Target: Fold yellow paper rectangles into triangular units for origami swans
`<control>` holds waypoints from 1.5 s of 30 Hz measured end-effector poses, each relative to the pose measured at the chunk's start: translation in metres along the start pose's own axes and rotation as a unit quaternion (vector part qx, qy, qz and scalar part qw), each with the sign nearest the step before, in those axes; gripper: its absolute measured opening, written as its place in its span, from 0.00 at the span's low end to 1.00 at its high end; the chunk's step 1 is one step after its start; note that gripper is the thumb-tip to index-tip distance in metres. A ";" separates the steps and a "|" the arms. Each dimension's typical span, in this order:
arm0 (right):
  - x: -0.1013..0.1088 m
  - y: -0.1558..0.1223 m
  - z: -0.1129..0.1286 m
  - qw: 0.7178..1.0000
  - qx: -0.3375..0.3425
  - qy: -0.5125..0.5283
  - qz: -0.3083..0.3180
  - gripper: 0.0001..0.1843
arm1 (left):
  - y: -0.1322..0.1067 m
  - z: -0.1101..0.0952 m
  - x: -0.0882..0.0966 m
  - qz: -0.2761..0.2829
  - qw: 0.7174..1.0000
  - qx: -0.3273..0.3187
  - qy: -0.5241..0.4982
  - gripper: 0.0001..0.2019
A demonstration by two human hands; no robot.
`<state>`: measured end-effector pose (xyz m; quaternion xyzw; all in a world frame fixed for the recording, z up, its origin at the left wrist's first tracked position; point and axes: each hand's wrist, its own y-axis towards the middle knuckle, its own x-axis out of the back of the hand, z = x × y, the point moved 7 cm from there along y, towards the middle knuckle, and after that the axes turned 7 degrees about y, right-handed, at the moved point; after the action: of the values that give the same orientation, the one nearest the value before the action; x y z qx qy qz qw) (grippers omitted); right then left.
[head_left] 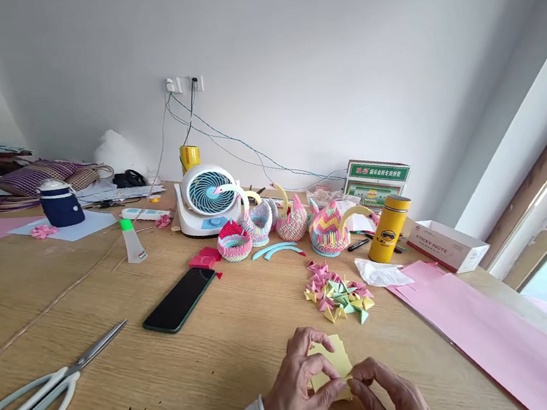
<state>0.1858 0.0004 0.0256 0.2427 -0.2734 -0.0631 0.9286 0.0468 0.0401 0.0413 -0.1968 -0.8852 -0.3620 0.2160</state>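
Note:
Near the front edge of the table, my left hand [302,391] and my right hand [389,392] meet, fingertips pinched on a small piece of yellow paper [346,378]. Most of that piece is hidden by the fingers. Beneath them lies a stack of yellow paper slips [339,353]. Just beyond sits a pile of folded paper triangles [340,294] in pink, yellow and green. Farther back stand several folded-paper swans, among them a pink and yellow swan [328,231] and a red-topped paper body [234,241].
Scissors [73,375] lie at the left, a phone [179,299] left of centre. A glue bottle [133,241], a fan [209,200] and a yellow flask [389,229] stand behind. Pink sheets [495,330] and a sticky-note box [447,245] are at the right.

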 end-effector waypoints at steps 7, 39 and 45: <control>0.002 0.002 0.004 1.000 0.005 0.001 0.020 0.15 | 0.001 0.001 0.000 0.015 1.000 0.009 0.019 0.07; 0.005 0.001 0.011 0.990 0.000 -0.035 0.139 0.11 | 0.001 -0.006 -0.003 0.028 0.999 -0.032 0.035 0.06; 0.012 0.000 0.007 0.984 -0.050 0.006 0.170 0.11 | 0.002 0.004 0.001 -0.001 0.996 0.028 0.083 0.07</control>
<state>0.1923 -0.0055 0.0365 0.1467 -0.3017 0.0832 0.9384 0.0455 0.0446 0.0401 -0.1589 -0.8744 -0.3520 0.2937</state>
